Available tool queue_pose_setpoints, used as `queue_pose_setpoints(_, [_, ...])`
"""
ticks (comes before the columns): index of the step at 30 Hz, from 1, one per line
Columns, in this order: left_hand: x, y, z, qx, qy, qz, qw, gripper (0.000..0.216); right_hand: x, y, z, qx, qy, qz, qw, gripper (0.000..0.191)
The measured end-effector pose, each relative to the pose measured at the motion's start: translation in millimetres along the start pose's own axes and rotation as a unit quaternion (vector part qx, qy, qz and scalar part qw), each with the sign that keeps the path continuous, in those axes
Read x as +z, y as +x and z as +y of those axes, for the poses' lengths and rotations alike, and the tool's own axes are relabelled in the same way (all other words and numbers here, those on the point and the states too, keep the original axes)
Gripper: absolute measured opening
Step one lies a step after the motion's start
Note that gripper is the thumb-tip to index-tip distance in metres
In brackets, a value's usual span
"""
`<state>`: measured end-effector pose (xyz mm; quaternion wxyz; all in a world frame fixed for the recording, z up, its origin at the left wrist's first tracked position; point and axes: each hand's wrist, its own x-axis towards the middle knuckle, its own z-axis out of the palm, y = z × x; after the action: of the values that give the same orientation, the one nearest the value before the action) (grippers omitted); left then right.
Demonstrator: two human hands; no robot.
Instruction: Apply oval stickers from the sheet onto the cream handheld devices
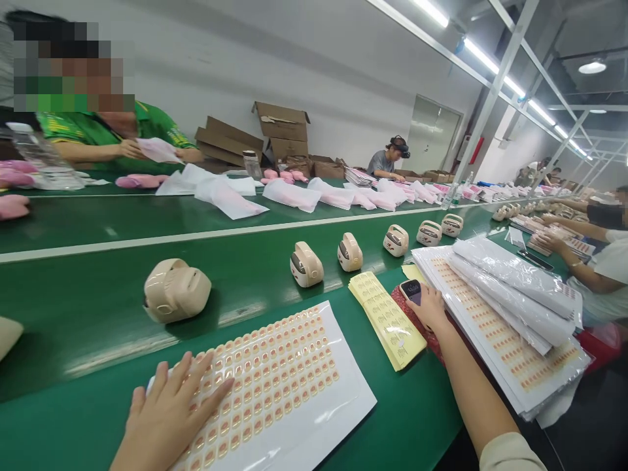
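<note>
My left hand (171, 409) lies flat with fingers spread on a white sheet of small round-cornered stickers (275, 366), which rests on the green bench in front of me. To the right, my right hand (430, 309) is closed around a dark-screened smartphone (412, 292) above a red textured pouch (426, 330). Its far fingers are partly hidden. Beside the pouch lies a stack of yellow label sheets (387, 317). Past my right forearm, more sticker sheets (495, 327) are piled with clear plastic sleeves on top.
Beige handled toy-like devices (177, 291) stand in a row along the green conveyor belt (235, 261). Beyond a white rail, white-wrapped pink items (292, 195) line another belt. A co-worker in green (152, 124) handles one. Another person's arms (564, 248) work at the right.
</note>
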<state>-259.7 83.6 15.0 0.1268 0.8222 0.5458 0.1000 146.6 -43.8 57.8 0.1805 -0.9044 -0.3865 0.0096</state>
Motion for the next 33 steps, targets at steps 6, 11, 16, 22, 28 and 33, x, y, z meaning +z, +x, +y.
queue_pose_setpoints(6, [-5, -3, 22, 0.006, -0.069, 0.031, 0.997, 0.058, 7, 21, -141, -0.183, 0.098, -0.043, 0.977, 0.042])
queue_pose_setpoints(11, [-15, -30, 41, -0.017, -0.362, -0.053, 0.93, 0.065, 43, 40, -229, -0.143, 0.176, -0.087, 0.97, 0.044])
queue_pose_setpoints(16, [-22, -57, 47, -0.055, -0.562, -0.077, 0.822, 0.054, 44, 45, -245, -0.112, 0.277, -0.13, 0.946, 0.009])
queue_pose_setpoints(22, [-20, -52, 56, -0.014, -0.796, -0.088, 0.599, 0.058, 10, -2, -231, -0.058, 0.442, -0.241, 0.862, 0.014])
queue_pose_setpoints(28, [-2, -61, 62, -0.011, -0.819, -0.055, 0.571, 0.079, 0, -98, -202, 0.034, 0.515, -0.419, 0.747, 0.021])
queue_pose_setpoints(33, [4, -79, 60, -0.052, -0.78, -0.058, 0.621, 0.101, 8, -147, -174, 0.071, 0.555, -0.535, 0.633, 0.029])
